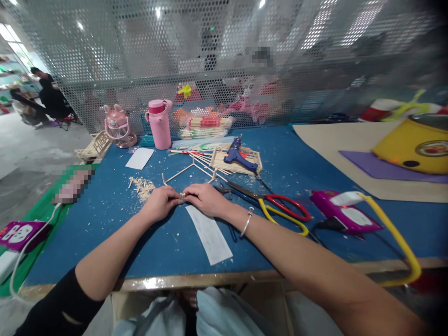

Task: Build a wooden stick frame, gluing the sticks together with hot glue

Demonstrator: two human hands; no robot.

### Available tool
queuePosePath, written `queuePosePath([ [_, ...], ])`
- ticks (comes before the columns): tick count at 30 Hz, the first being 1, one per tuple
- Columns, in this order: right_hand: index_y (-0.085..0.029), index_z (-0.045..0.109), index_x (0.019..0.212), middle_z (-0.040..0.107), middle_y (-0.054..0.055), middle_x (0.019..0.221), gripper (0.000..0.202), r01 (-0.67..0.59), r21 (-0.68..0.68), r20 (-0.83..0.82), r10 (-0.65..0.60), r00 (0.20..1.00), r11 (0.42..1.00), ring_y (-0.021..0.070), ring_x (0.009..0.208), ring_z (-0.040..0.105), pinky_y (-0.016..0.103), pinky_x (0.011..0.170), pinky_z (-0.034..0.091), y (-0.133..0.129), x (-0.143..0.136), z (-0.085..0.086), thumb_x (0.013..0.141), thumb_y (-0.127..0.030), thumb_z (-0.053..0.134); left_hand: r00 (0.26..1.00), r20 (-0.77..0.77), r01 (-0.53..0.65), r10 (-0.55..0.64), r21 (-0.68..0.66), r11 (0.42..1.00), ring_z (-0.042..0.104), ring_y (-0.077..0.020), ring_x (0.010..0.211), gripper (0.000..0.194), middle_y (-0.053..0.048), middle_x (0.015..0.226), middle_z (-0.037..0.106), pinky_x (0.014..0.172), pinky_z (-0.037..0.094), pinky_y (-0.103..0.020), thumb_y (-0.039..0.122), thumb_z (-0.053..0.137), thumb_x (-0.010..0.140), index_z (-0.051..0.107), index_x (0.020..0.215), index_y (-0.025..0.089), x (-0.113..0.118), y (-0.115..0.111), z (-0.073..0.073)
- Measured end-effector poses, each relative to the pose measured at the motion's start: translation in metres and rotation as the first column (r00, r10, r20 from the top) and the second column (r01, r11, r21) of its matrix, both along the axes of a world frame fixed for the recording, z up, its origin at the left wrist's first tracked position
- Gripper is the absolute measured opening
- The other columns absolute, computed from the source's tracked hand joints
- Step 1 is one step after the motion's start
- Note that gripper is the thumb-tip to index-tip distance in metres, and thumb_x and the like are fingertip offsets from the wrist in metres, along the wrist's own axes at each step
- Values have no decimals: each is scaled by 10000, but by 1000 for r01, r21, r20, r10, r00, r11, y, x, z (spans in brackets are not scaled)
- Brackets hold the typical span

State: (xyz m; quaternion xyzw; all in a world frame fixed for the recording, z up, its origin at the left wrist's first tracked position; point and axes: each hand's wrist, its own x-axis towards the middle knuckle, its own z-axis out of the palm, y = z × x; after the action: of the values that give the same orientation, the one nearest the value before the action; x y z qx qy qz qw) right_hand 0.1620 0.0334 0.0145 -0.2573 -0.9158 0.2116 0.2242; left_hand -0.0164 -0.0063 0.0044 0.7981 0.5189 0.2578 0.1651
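Note:
My left hand (pixel 161 203) and my right hand (pixel 207 199) meet over the middle of the blue table. Between their fingertips they pinch a small bundle of short pale wooden stick pieces (pixel 182 197), mostly covered by the fingers. Just beyond lies an angled frame of thin wooden sticks (pixel 180 172). A white paper strip (pixel 210 237) extends toward me from beneath my right hand. Cut wood bits (pixel 143 187) are heaped beyond my left hand. Right of my right hand are pliers (pixel 224 189) and large scissors (pixel 285 207) with red and yellow handles.
A blue glue gun (pixel 241 156) rests on a stick-built piece (pixel 219 158). Behind stand a pink bottle (pixel 159 128), a clear pink-lidded cup (pixel 118 128) and bagged sticks (pixel 205 126). Purple power strips (pixel 345 214) with cords, a yellow bag (pixel 416 144) and a perforated metal screen (pixel 140 56) surround the table.

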Motion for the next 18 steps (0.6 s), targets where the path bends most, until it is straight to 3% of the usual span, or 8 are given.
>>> queuePosePath([
  [8,-149,643,788,659,38,769,129,32,-61,-59,-36,998,998,123,723,577,220,671,398,-1,3,-3,812,-150,516,998,20,-56,56,-19,998,583,-128,684,91,-26,702,640,653,451,-233,217,630,748,711,771,185,1,0,-1],
  [18,-155,642,730,653,28,735,104,49,-85,-73,-55,996,995,117,681,565,222,644,401,-3,1,-4,779,-144,550,999,5,-42,42,-14,999,583,-130,671,90,-28,690,647,651,452,-233,223,633,742,712,749,181,2,1,-1],
])
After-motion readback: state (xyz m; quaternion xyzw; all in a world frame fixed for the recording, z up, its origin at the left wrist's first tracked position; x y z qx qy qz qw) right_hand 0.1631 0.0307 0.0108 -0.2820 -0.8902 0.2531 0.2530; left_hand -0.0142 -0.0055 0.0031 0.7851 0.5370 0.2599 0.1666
